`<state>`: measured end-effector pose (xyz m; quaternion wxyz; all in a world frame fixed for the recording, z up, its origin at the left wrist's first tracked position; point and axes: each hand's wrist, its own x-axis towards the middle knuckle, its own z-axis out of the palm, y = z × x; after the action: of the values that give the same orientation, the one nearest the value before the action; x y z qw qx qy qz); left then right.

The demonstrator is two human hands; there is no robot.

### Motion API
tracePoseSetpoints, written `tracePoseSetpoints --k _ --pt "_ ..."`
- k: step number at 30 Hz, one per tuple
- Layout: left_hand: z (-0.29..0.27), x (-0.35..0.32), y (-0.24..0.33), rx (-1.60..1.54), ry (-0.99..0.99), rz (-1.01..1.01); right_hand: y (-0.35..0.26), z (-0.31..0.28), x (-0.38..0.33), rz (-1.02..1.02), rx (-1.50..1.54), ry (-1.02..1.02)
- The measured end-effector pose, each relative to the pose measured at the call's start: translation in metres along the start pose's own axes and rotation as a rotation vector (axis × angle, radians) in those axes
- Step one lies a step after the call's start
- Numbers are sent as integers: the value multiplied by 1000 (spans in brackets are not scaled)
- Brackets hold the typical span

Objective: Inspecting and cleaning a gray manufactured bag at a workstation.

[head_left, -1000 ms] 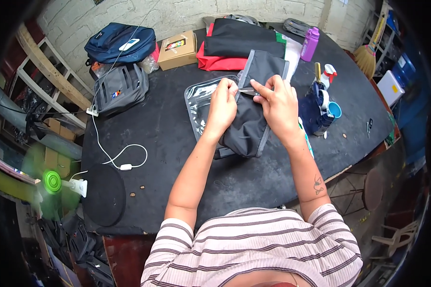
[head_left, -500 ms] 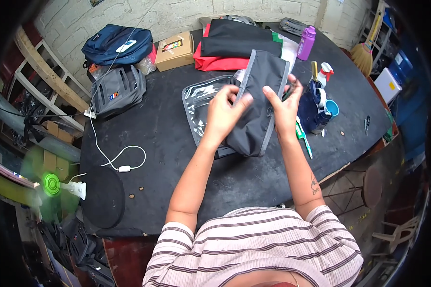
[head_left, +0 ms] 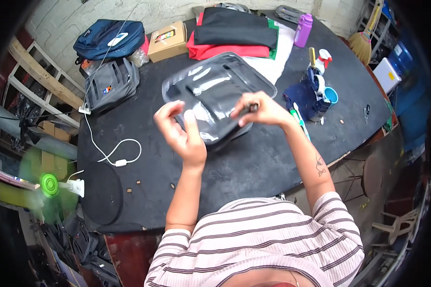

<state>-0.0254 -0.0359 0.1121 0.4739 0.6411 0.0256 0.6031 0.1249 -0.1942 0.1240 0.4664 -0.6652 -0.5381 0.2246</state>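
Observation:
A dark bag with a clear plastic panel (head_left: 215,86) and a piped rim lies tilted on the black table in front of me. My left hand (head_left: 183,136) is at its near left edge, thumb and fingers apart, with nothing visible in them. My right hand (head_left: 261,111) is over the bag's near right edge, its fingers closed around a small dark tool (head_left: 250,108), whose kind I cannot make out. A dark part shows through the clear panel.
Beyond the bag are folded black and red cloths (head_left: 234,33), a cardboard box (head_left: 168,40) and a purple bottle (head_left: 303,29). A spray bottle (head_left: 323,61), blue mug (head_left: 330,95) and green-and-white brush (head_left: 298,117) stand or lie right. A white cable (head_left: 122,162) and grey backpack (head_left: 111,85) are left.
The dark fabric panel with grey edging is no longer held up between my hands. The clear-panelled bag now lies uncovered. My left hand has moved left and opened; my right has come lower and left.

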Motion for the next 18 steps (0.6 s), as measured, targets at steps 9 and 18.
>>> tracePoseSetpoints --k 9,18 --pt "-13 -51 -43 -35 -547 -612 61 20 -78 372 312 891" --pt "22 -72 -30 68 -682 -601 56 52 -59 403 451 811"
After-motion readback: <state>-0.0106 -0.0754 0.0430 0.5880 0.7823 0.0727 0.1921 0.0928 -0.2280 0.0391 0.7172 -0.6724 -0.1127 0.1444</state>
